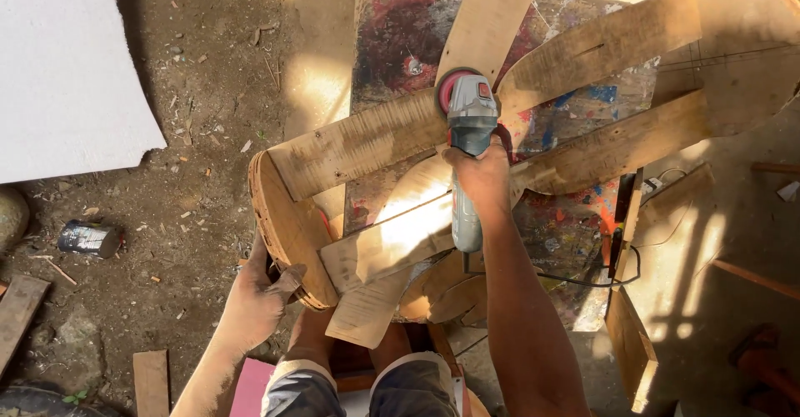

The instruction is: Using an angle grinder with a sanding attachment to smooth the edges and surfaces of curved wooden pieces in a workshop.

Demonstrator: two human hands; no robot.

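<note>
Right hand: the right hand (482,175) grips a grey angle grinder (468,146), its pink disc (454,89) pressed to a wooden slat (367,140).
Left hand: the left hand (254,300) clasps the curved wooden rim (283,229) at the near-left edge, fingers wrapped.
Workpiece: slats fan across a paint-stained board (575,234).
Open room: bare dirt ground (200,92) lies left; a tin can (89,239) sits well apart.
Cable: a black cord (583,282) trails right.

You're over a paint-stained worktop (392,34) carrying crossed planks (358,144); on the dirt floor (200,67) lie a can (87,239) and a white sheet (62,67).
</note>
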